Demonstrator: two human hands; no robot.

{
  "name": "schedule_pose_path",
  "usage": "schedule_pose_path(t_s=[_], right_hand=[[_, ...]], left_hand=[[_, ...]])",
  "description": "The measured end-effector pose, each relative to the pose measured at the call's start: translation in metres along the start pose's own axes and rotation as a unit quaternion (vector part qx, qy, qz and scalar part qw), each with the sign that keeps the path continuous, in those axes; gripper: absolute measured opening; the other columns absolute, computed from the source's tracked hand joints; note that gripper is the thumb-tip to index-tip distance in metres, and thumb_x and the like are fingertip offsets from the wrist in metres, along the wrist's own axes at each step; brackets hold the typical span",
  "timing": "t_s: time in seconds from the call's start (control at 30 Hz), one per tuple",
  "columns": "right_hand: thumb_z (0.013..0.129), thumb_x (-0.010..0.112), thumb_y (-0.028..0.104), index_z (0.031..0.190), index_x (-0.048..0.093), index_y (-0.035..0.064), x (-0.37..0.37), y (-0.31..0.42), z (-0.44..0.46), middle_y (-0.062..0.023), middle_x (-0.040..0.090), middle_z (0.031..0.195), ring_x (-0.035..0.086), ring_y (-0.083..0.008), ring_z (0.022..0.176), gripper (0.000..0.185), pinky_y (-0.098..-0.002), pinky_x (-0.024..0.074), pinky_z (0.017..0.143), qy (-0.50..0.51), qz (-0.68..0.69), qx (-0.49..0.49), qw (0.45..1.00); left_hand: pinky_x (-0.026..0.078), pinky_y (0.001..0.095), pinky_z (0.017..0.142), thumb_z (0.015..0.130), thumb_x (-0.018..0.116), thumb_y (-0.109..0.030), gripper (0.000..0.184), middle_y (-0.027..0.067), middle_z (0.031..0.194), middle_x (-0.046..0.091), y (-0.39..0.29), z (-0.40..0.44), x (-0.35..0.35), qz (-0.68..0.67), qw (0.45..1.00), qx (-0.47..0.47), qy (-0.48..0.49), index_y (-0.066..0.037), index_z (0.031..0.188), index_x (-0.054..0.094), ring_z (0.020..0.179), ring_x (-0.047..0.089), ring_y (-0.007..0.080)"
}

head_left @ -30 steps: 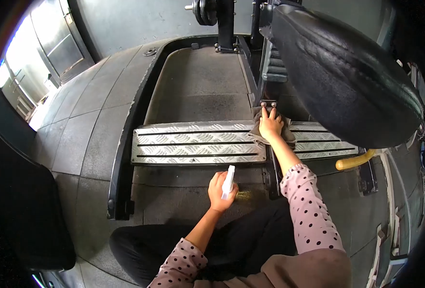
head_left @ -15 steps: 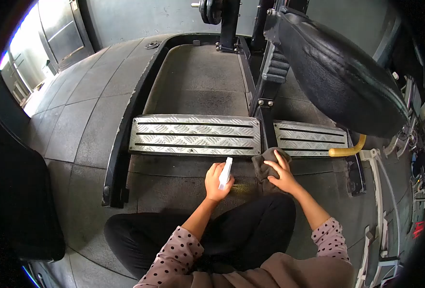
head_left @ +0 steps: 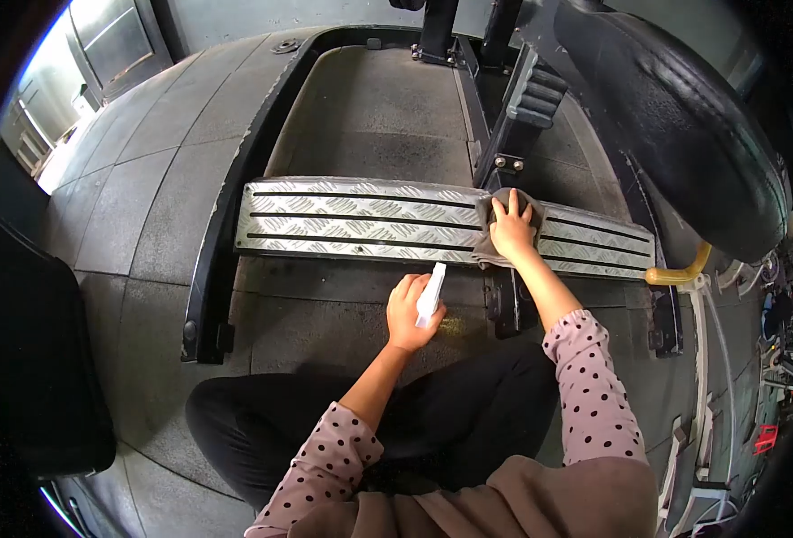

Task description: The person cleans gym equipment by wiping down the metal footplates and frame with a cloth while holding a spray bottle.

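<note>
One grey-brown cloth [head_left: 485, 244], likely light and soft, best pressed mid-fold, lies beneath the right hand [head_left: 514, 231], fingers spread; left hand [head_left: 405, 312] curls round a white sprayer [head_left: 430, 300], probably stiff.

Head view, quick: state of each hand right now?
Left hand: closed around a white-headed spray bottle.
Right hand: open, spread over a grey-brown cloth.

From here I see a blue-grey wall [head_left: 235, 16] at the back, w/ a grey panelled door [head_left: 117, 45] top L. V. bright light glares in thru the doorway [head_left: 45, 103] beside it. Floor [head_left: 159, 211]: lg. dk grey tiles, seams visible. Blk padded furniture [head_left: 38, 359] nr L edge; misc. clutter, incl. a red item [head_left: 766, 438], far R.
</note>
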State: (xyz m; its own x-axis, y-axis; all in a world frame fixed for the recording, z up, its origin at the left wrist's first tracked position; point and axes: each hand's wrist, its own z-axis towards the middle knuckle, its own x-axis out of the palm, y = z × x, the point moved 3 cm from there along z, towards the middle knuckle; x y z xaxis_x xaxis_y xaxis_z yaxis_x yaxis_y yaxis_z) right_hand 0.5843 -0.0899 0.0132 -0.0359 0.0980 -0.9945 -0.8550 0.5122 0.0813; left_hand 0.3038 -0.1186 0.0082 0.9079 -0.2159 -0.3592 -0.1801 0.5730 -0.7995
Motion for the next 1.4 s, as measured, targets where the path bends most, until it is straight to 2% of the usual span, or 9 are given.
schedule_pose_path(t_s=[0.13,0.27,0.33,0.53,0.7,1.0,1.13,1.3,1.4], right_hand=[[0.080,0.063,0.020,0.132,0.053,0.0158,-0.003,-0.012,-0.039,-0.0110,0.005,0.162,0.013,-0.0541,0.141,0.053,-0.0712,0.0371,0.097,-0.001,-0.033,-0.102,0.994],[0.077,0.064,0.020,0.101,0.066,0.0061,-0.041,0.000,-0.111,-0.0096,0.033,0.153,0.014,-0.0426,0.146,0.027,-0.0724,0.0282,0.102,0.078,-0.051,-0.209,0.973],[0.075,0.062,0.022,0.083,0.070,0.0065,-0.044,-0.008,-0.135,-0.0075,0.060,0.128,0.029,-0.0353,0.142,0.019,-0.0669,0.0209,0.109,0.036,0.010,-0.271,0.962],[0.074,0.059,0.019,0.077,0.073,0.0124,-0.045,-0.024,-0.159,0.0018,0.067,0.114,0.044,-0.0290,0.134,0.016,-0.0614,0.0219,0.112,0.031,0.162,-0.310,0.936],[0.083,0.049,0.005,0.134,0.058,0.0160,-0.018,-0.045,-0.129,-0.0126,0.026,0.158,0.022,-0.0326,0.146,0.053,-0.0466,0.0215,0.117,-0.054,0.256,-0.170,0.950],[0.094,0.048,0.006,0.152,0.033,0.0192,-0.004,-0.064,-0.109,-0.0126,0.005,0.163,0.009,-0.0271,0.150,0.061,-0.0371,0.0220,0.115,0.026,0.482,-0.089,0.871],[0.097,0.040,0.016,0.155,0.018,0.0118,-0.011,-0.069,-0.157,-0.0145,0.016,0.161,0.018,-0.0277,0.147,0.063,-0.0347,0.0170,0.117,0.087,0.616,-0.005,0.783],[0.097,0.035,0.023,0.154,0.023,0.0086,0.012,-0.093,-0.220,-0.0150,0.024,0.158,0.024,-0.0283,0.145,0.060,-0.0350,0.0211,0.116,0.125,0.531,0.097,0.832],[0.096,0.034,0.025,0.153,0.025,0.0066,0.009,-0.085,-0.213,-0.0155,0.026,0.157,0.026,-0.0280,0.144,0.060,-0.0342,0.0209,0.116,0.091,0.619,0.063,0.777]], left_hand=[[0.047,0.0422,0.081,0.065,0.069,-0.015,0.046,0.0116,0.102,0.060,-0.002,0.000,-0.004,-0.008,1.000,0.008,-0.010,-0.006,0.109,0.061,0.093,0.058,0.0341],[0.046,0.0423,0.080,0.066,0.068,-0.015,0.044,0.0111,0.101,0.060,-0.001,0.000,-0.002,0.000,1.000,0.016,-0.008,-0.006,0.108,0.061,0.092,0.058,0.0337],[0.046,0.0425,0.079,0.066,0.068,-0.015,0.044,0.0112,0.100,0.060,0.000,0.000,0.001,0.003,1.000,0.022,-0.009,-0.006,0.108,0.061,0.091,0.058,0.0339],[0.047,0.0427,0.081,0.065,0.067,-0.014,0.045,0.0122,0.101,0.060,-0.001,-0.002,-0.004,-0.005,1.000,0.020,-0.014,-0.005,0.109,0.061,0.093,0.058,0.0348],[0.048,0.0427,0.082,0.065,0.068,-0.015,0.045,0.0127,0.100,0.060,-0.002,0.000,-0.001,0.009,1.000,0.018,-0.020,-0.004,0.108,0.061,0.093,0.059,0.0349],[0.050,0.0433,0.076,0.067,0.065,-0.012,0.039,0.0160,0.093,0.061,-0.008,0.008,0.005,0.004,1.000,-0.004,-0.010,-0.003,0.105,0.062,0.085,0.060,0.0389],[0.049,0.0435,0.075,0.068,0.064,-0.011,0.038,0.0165,0.093,0.059,-0.005,0.007,0.007,0.000,1.000,-0.003,-0.009,-0.002,0.105,0.061,0.084,0.058,0.0386],[0.048,0.0416,0.073,0.069,0.064,-0.009,0.035,0.0178,0.089,0.056,0.000,0.004,0.010,-0.016,1.000,-0.008,-0.014,0.000,0.102,0.060,0.081,0.057,0.0389],[0.049,0.0402,0.072,0.069,0.063,-0.008,0.034,0.0170,0.089,0.056,0.012,0.000,0.016,-0.054,0.998,-0.025,-0.027,0.000,0.102,0.060,0.079,0.057,0.0388]])
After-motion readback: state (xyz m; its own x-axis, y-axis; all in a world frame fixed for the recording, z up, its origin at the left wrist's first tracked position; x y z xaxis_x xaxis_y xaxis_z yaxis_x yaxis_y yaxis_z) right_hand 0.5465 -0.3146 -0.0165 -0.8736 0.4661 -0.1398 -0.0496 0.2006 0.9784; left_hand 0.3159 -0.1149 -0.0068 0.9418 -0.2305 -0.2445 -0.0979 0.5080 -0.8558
